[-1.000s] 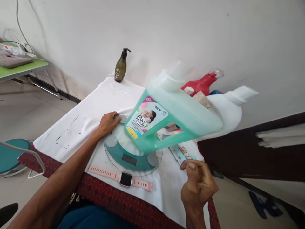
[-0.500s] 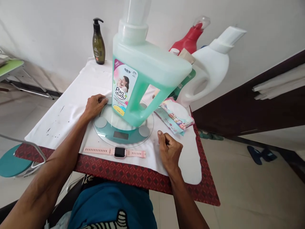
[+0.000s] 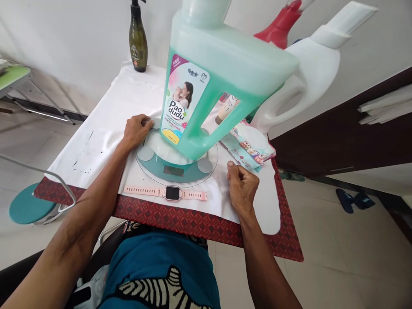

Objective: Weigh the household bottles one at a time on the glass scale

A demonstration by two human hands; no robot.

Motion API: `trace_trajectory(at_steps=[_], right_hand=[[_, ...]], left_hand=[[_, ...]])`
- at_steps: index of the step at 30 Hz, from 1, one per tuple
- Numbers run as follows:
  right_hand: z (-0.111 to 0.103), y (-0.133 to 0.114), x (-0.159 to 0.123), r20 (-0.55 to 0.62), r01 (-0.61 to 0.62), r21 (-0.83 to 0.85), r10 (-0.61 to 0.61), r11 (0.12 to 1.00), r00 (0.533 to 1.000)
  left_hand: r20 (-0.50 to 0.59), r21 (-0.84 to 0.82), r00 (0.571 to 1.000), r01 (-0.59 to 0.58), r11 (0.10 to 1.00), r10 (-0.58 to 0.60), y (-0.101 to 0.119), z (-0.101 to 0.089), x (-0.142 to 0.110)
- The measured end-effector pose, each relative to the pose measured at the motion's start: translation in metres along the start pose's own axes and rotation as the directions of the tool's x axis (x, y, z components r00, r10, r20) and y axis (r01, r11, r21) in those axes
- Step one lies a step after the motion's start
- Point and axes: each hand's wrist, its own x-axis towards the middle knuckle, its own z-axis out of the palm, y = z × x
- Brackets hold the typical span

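A large jug of green liquid soap point(image 3: 189, 111) with a "Pao dudu" label stands on a round glass bathroom scale point(image 3: 151, 165). The scale's small display point(image 3: 173, 171) looks dark. My left hand point(image 3: 137, 131) rests at the scale's upper left edge, fingers curled in and nothing visible in them. To the right of the scale, my right hand point(image 3: 243, 184) lies on the white cloth point(image 3: 96, 111) as a loose fist, the thumb against the index finger. A pink-strapped smartwatch point(image 3: 172, 193) is laid out flat in front of the scale, touched by neither hand.
A dark pump bottle point(image 3: 138, 40) stands at the back left. Behind the jug are a white detergent bottle point(image 3: 299, 77), a red bottle point(image 3: 278, 25) and a pack of wipes point(image 3: 247, 148). A teal stool point(image 3: 30, 204) is left of the table; dark slippers point(image 3: 354, 200) lie on the floor.
The view has shifted, so everything on the table appears farther right and slightly higher. Both hands keep their poses beside the scale, and the jug still stands on it.
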Motion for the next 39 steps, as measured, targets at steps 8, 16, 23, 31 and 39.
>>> trace_trajectory(at_steps=[8, 16, 23, 31, 39], right_hand=[[0.0, 0.0, 0.0, 0.01, -0.015, -0.019, 0.015, 1.0, 1.0], [-0.012, 0.002, -0.001, -0.136, 0.012, -0.168, -0.035, 0.986, 0.99], [-0.017, 0.0, -0.002, -0.081, 0.145, -0.244, -0.169, 0.959, 0.982], [-0.023, -0.038, 0.01, -0.045, 0.024, 0.17, -0.016, 0.985, 0.999], [0.023, -0.137, 0.055, 0.133, 0.075, 0.543, -0.174, 0.836, 0.976]], left_hand=[[0.013, 0.048, 1.0, 0.002, 0.999, -0.003, 0.003, -0.001, 0.0], [0.007, 0.051, 1.0, 0.029, 0.998, -0.029, 0.003, -0.001, 0.001], [0.02, 0.058, 0.999, 0.025, 0.998, -0.026, 0.009, -0.003, 0.001], [0.02, 0.044, 0.998, 0.054, 0.998, -0.055, 0.01, -0.004, 0.0], [0.045, 0.004, 0.995, 0.091, 0.996, -0.091, 0.006, -0.005, 0.0]])
